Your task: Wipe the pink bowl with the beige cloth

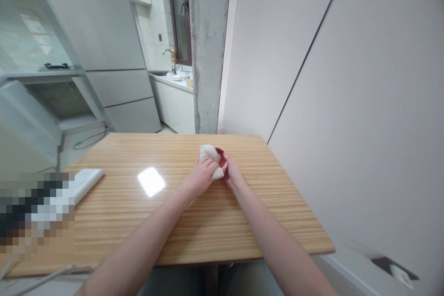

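Over the far middle of the wooden table (pixel 180 231), my right hand (pixel 232 171) grips a small pink bowl (pixel 222 159) by its right side. The bowl is tilted, with its opening turned to the left. My left hand (pixel 204 173) is closed on a white cloth (pixel 209 151), which it presses against the bowl's opening. Cloth and left fingers cover much of the bowl's inside. Part of the cloth hangs below the left fingers.
A white power strip or box (pixel 88 178) lies at the table's left, beside a blurred patch. A white cable (pixel 52 277) runs along the front left. A pale wall (pixel 329 125) borders the right side. Behind stand a fridge (pixel 114 32) and a sink counter (pixel 173 101).
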Motion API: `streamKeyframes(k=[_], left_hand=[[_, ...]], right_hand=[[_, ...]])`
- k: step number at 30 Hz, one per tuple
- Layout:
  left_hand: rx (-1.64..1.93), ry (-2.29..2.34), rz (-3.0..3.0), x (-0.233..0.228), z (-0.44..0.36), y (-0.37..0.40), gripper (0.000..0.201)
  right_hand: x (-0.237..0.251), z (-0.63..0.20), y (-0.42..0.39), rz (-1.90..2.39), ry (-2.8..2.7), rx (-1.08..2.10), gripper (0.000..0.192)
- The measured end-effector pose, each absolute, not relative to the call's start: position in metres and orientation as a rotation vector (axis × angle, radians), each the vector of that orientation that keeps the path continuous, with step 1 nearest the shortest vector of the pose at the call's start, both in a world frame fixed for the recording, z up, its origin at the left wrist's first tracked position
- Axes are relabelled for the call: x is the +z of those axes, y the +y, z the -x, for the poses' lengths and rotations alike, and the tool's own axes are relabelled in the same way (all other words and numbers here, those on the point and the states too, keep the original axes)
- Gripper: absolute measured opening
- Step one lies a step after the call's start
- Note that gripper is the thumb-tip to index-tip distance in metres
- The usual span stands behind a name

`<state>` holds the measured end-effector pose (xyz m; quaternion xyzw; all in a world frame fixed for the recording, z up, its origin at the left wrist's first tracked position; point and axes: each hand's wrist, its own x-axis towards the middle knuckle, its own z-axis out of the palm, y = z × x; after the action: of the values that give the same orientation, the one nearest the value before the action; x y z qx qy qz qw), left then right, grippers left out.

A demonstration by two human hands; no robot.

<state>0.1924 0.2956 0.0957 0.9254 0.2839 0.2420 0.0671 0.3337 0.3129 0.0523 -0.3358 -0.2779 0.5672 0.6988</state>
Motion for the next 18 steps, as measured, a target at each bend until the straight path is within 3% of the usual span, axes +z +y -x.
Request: streamKeyframes(k=[12,18], left_hand=[[0.660,0.761,-2.859,0.101,-0.192,0.292,0.017],[0.661,0.828,-2.793,0.097,-0.193,0.292,0.018]], right_hand=[[0.062,-0.351,0.311,0.868,-0.600,1.511,0.025],[0.049,-0.347,0.317,0.820,-0.610,1.350,0.023]])
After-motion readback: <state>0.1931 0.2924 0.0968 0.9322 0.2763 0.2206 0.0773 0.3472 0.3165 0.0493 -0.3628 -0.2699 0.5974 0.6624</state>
